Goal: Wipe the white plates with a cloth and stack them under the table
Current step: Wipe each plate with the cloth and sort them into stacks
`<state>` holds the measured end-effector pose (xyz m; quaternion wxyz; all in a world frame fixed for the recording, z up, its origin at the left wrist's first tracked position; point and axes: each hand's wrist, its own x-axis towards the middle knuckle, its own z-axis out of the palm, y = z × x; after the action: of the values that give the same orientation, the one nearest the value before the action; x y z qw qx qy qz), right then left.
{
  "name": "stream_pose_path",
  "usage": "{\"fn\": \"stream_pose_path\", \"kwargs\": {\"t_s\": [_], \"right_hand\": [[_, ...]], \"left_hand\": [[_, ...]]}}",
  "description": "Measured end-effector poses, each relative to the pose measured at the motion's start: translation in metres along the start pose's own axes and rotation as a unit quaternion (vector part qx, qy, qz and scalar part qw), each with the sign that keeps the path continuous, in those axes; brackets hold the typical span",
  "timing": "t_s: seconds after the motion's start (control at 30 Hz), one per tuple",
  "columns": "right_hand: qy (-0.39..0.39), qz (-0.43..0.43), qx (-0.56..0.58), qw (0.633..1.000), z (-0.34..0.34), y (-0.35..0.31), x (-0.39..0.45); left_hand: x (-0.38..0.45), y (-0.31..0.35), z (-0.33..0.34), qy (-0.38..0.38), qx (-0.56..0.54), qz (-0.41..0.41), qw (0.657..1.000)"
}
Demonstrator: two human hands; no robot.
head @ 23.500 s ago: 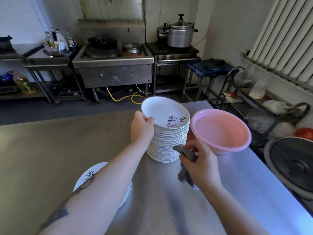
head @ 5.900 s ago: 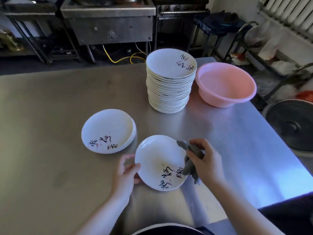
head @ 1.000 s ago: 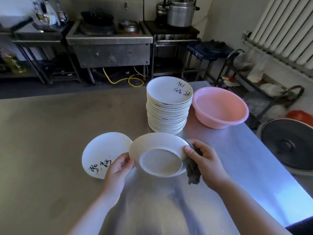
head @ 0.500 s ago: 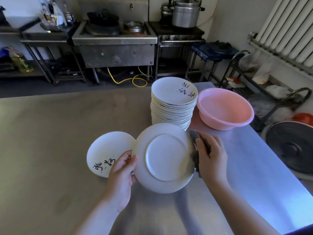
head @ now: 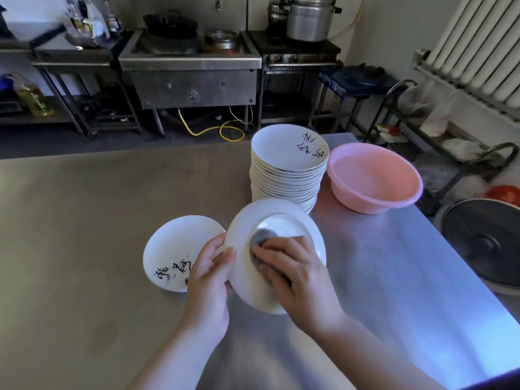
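- The left hand (head: 209, 273) has its grip closed on the left rim of the plate (head: 284, 218), thumb over the upturned underside and fingers curled behind it, so the plate is held tilted above the bench (head: 84, 209), near the middle of its near edge.
- The right hand (head: 292, 273) presses a grey cloth (head: 260, 239) flat against the plate's underside, fingers spread over the cloth and bent down on it; the cloth sits on the sunken foot ring, left of centre.
- To do this step well, I would keep the left hand's hold firm at the rim while the cloth sweeps round the foot ring and then out to the rim; turning the plate a little at a time should bring the part hidden under the thumb into reach.
- The pressure is best met by the fingers behind the plate, or it may tip or slip out, as a smooth glazed plate probably would.
- The plate is white, round and shallow, glossy, with a raised ring on its base; its face is turned away.
- A low pile of plates (head: 174, 249) lies flat just to the left, black brush lettering on the top one.
- The tall stack (head: 287, 175) stands beyond, toward the far right corner, just beside a pink basin (head: 374, 204).
- Judging by that stack, most of the wiping remains, and nothing here shows plates under the bench.
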<state>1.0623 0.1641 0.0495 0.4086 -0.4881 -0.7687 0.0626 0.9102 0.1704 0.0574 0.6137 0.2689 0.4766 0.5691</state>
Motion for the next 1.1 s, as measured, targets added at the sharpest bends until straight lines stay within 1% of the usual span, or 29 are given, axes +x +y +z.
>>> {"fn": "stream_pose_path", "kwargs": {"t_s": [0.07, 0.13, 0.17, 0.23, 0.27, 0.37, 0.47, 0.53, 0.6, 0.67, 0.73, 0.8, 0.83, 0.93, 0.97, 1.0, 1.1], "right_hand": [[-0.033, -0.058, 0.006, 0.998, -0.004, 0.004, -0.011], [-0.022, -0.079, -0.014, 0.997, -0.010, 0.017, -0.019], [-0.001, -0.061, -0.026, 0.998, -0.012, 0.025, -0.019], [0.049, 0.008, -0.045, 0.998, -0.014, 0.034, -0.014], [0.062, 0.037, -0.051, 0.996, -0.014, 0.036, -0.011], [0.066, 0.072, -0.026, 0.995, -0.014, 0.029, -0.002], [0.138, 0.118, 0.026, 0.983, -0.027, 0.021, 0.013], [0.165, 0.131, 0.025, 0.977, -0.030, 0.019, 0.028], [0.157, 0.118, -0.011, 0.980, -0.025, 0.011, 0.036], [0.136, 0.088, -0.028, 0.986, -0.016, -0.002, 0.035], [0.093, 0.012, -0.018, 0.995, -0.009, -0.016, 0.029], [0.054, -0.065, -0.028, 0.996, -0.009, -0.018, 0.027], [0.056, -0.068, -0.032, 0.996, -0.010, -0.014, 0.029], [0.127, 0.050, -0.024, 0.990, -0.016, -0.001, 0.036], [0.140, 0.069, -0.027, 0.987, -0.016, -0.002, 0.037], [0.135, 0.059, -0.034, 0.988, -0.014, -0.005, 0.035], [0.070, -0.064, -0.042, 0.995, -0.008, -0.017, 0.030]], "left_hand": [[0.005, 0.006, -0.005, 0.016, -0.007, 0.004, 1.000], [0.008, 0.010, -0.009, 0.032, -0.010, 0.011, 0.999], [0.009, 0.011, -0.010, 0.037, -0.010, 0.014, 0.999], [0.008, 0.010, -0.010, 0.037, -0.004, 0.014, 0.999], [0.007, 0.009, -0.009, 0.033, 0.001, 0.014, 0.999], [0.003, 0.009, -0.007, 0.024, 0.027, 0.045, 0.998], [0.001, 0.012, -0.005, 0.000, 0.077, 0.097, 0.992], [-0.003, 0.011, -0.002, -0.028, 0.126, 0.134, 0.982], [-0.007, 0.009, 0.002, -0.053, 0.163, 0.156, 0.973], [-0.010, 0.008, 0.006, -0.077, 0.171, 0.162, 0.969], [-0.012, 0.009, 0.009, -0.090, 0.178, 0.174, 0.964], [-0.013, 0.012, 0.008, -0.089, 0.175, 0.181, 0.964], [-0.013, 0.013, 0.007, -0.090, 0.173, 0.181, 0.964], [-0.015, 0.015, 0.002, -0.106, 0.179, 0.178, 0.962], [-0.015, 0.015, 0.001, -0.107, 0.180, 0.177, 0.962], [-0.016, 0.015, 0.001, -0.107, 0.177, 0.174, 0.963], [-0.015, 0.016, 0.001, -0.109, 0.166, 0.163, 0.966]]}}
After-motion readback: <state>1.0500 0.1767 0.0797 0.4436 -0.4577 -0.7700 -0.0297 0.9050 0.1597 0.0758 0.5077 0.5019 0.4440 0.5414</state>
